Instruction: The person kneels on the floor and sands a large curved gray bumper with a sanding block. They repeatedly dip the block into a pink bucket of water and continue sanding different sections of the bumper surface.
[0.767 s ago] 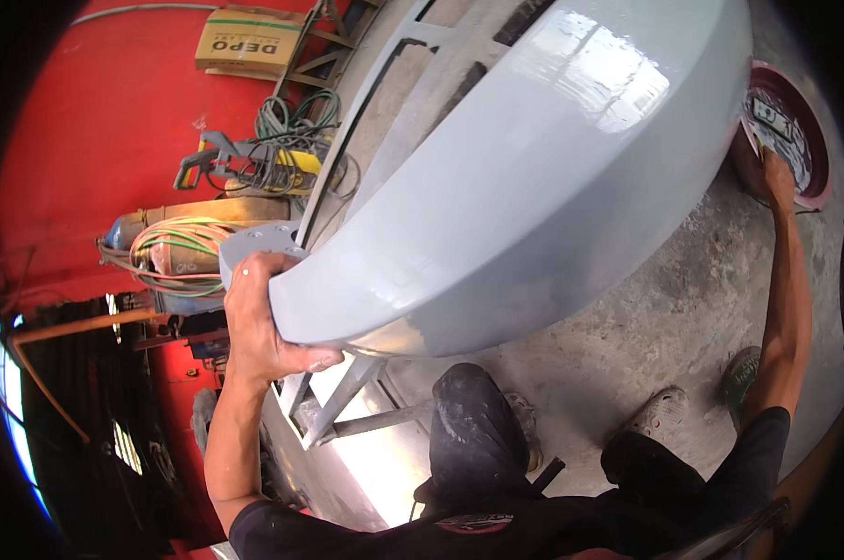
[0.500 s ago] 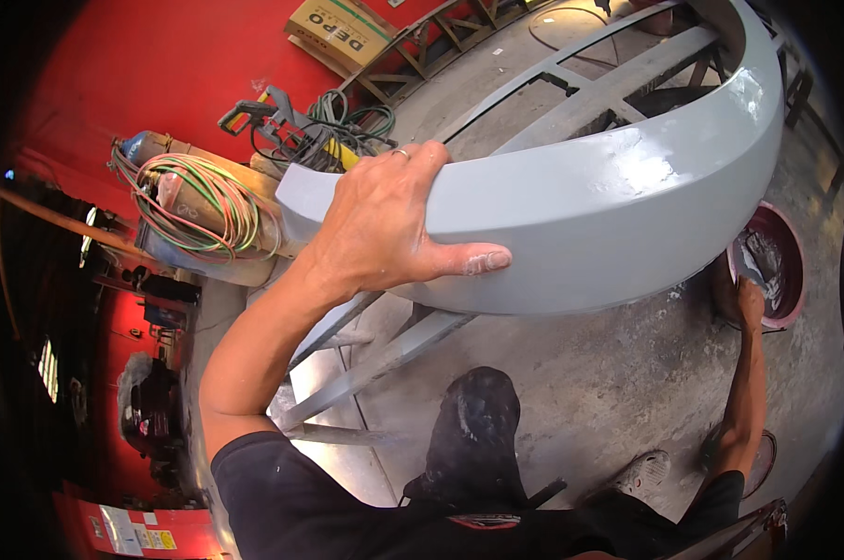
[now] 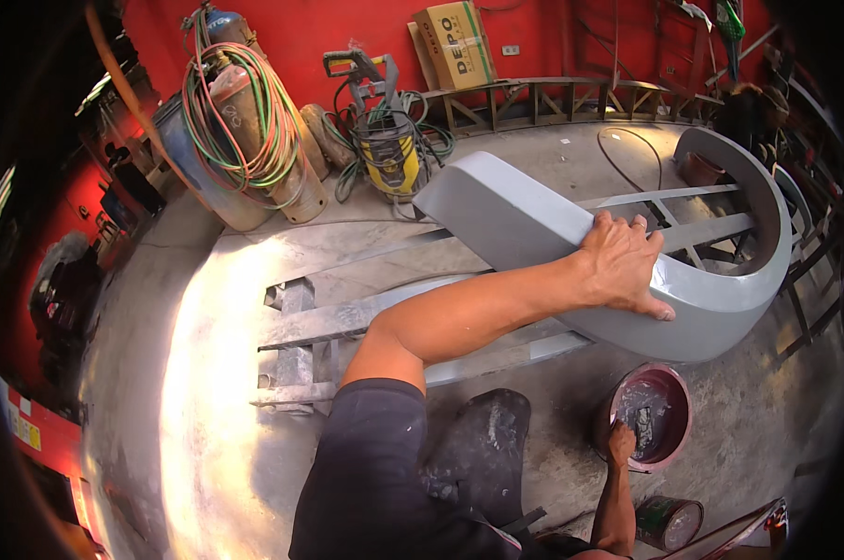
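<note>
A long, curved grey car bumper (image 3: 683, 322) rests across a metal frame in front of me, its surface smooth and partly shiny. My left hand (image 3: 623, 263) grips its upper edge, fingers over the top and thumb pressed on the outer face. To the lower right stands a maroon bucket (image 3: 685, 411) with murky liquid and a greyish piece inside. At the bucket's near left rim is my right hand (image 3: 621, 442), its fingers closed; whatever they hold is too hidden to make out.
The grey metal frame (image 3: 319, 327) stretches left below the bumper. A dark paint can (image 3: 669, 523) sits near my right forearm. Farther back stand gas cylinders with coiled hoses (image 3: 240, 140), a yellow-black pressure washer (image 3: 389, 154) and a cardboard box (image 3: 455, 45) by the red wall.
My view has swung left, so the bumper and bucket sit differently in it. My left hand still holds the bumper's top edge, farther from its left end. My right hand stays at the bucket.
</note>
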{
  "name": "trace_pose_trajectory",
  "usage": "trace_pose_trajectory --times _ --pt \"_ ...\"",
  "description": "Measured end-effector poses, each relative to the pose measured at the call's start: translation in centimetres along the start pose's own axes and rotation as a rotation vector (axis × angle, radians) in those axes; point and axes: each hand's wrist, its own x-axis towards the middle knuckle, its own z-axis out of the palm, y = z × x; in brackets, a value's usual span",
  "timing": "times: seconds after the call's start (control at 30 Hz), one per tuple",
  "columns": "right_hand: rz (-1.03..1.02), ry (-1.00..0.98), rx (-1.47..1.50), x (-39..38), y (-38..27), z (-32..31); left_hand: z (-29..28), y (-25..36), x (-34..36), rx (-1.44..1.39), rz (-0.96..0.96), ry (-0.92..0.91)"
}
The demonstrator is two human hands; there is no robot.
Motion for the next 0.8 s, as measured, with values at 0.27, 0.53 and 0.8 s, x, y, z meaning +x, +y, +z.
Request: trace_pose_trajectory --times 0.27,0.53,0.8 --pt "0.000 -0.190 0.039 -8.1 -9.3 3.0 0.7 -0.2 1.3 -0.074 0.037 0.025" --pt "-0.033 -0.596 0.013 -10.1 -19.0 -5.3 0.3 -1.6 0.0 -0.086 0.033 0.023" --pt "-0.089 -0.569 0.401 -6.7 -12.9 -10.4 1.7 -0.7 0.0 -0.115 0.050 0.088"
